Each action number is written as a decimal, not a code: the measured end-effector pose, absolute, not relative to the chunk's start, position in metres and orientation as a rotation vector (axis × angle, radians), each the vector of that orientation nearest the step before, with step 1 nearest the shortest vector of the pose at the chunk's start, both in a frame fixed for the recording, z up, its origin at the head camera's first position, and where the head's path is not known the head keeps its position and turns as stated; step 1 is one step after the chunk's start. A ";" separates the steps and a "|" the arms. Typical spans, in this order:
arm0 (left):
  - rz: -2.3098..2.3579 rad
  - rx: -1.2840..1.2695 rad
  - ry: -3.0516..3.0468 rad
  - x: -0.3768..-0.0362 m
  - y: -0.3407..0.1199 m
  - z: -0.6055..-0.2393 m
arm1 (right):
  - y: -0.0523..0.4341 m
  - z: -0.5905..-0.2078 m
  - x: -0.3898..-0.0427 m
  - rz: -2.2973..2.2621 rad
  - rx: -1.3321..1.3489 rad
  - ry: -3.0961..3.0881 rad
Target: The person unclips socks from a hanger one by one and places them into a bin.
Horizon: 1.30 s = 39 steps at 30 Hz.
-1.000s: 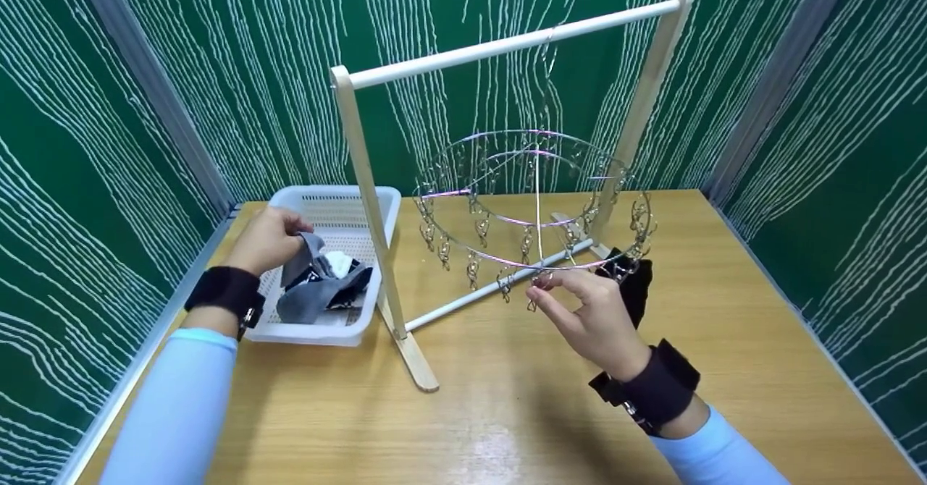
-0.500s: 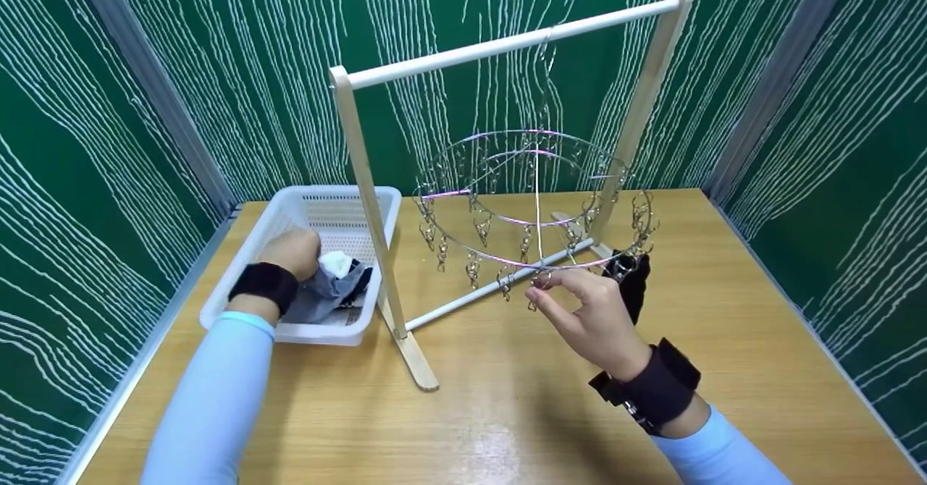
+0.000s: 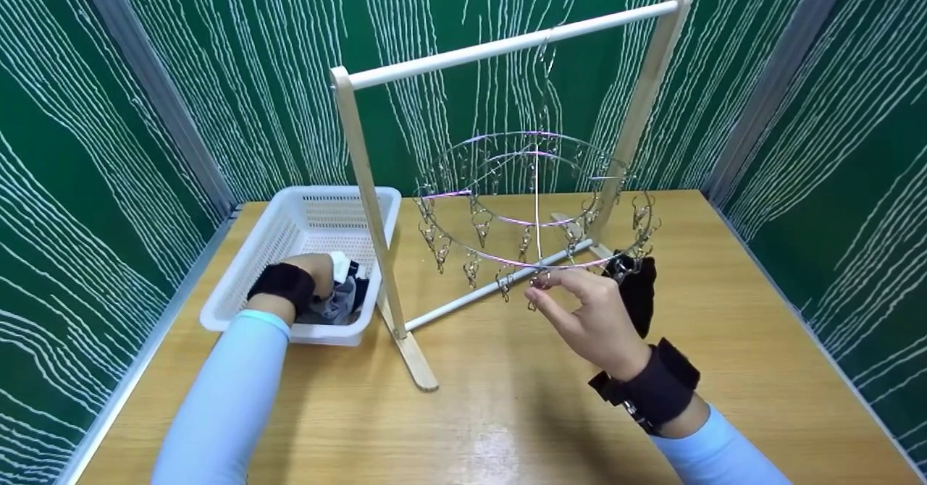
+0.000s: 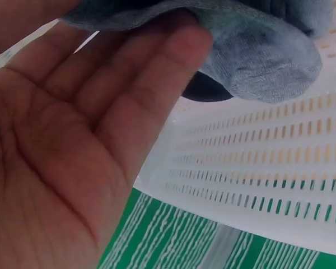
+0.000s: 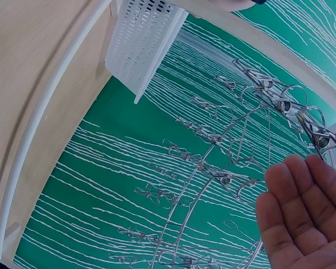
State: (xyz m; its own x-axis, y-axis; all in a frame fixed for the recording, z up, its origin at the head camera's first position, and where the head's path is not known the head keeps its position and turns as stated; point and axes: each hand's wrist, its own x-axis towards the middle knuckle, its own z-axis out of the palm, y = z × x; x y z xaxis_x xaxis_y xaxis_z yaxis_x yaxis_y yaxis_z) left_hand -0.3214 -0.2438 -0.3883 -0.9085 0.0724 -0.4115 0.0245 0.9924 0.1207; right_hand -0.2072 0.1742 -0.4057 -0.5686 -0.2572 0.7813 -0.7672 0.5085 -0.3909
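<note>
My left hand [image 3: 316, 269] is down in the white basket [image 3: 217, 311], among grey, white and black socks. In the left wrist view a grey sock [image 4: 269, 61] lies over most of its fingertips, while the visible fingers look fairly straight. Whether the thumb pinches the sock is hidden. At the front of the round metal clip hanger [image 3: 500, 259], my right hand [image 3: 590, 315] pinches a wire clip [image 3: 539, 281] between thumb and forefinger. Its other fingers lie loosely bent in the right wrist view. A black cloth item [image 3: 639, 297] hangs at the hanger's right side, partly behind this hand.
The hanger hooks over the white top bar [image 3: 463, 53] of a wooden stand. The stand's left leg [image 3: 371, 210] rises in front of the basket's right side. A lower white bar [image 3: 463, 302] runs between the feet. Green walls enclose the wooden table [image 3: 478, 412].
My left hand has lowered the grey sock it lifted and moved right and deeper into the basket. The black cloth sways slightly. My right hand stays at the clip.
</note>
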 end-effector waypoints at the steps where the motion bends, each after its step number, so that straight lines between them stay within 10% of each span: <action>1: 0.157 0.083 2.701 -0.324 -0.245 -0.389 | 0.174 -0.406 -0.207 0.986 0.835 -2.086; 15: 0.561 0.314 2.960 -0.330 -0.256 -0.353 | 0.176 -0.405 -0.207 0.982 0.817 -2.076; 39: 1.323 0.917 3.596 -0.244 -0.198 -0.300 | 0.176 -0.405 -0.206 0.985 0.794 -2.093</action>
State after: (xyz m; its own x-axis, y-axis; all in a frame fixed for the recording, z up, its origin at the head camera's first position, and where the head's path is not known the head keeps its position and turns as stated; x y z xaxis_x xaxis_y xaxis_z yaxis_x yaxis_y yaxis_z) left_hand -0.2443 -0.1984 -0.3000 -0.6060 0.1201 0.7864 0.6011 0.7166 0.3538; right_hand -0.2057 0.1764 -0.4047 -0.5810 -0.2330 0.7798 -0.7495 0.5269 -0.4009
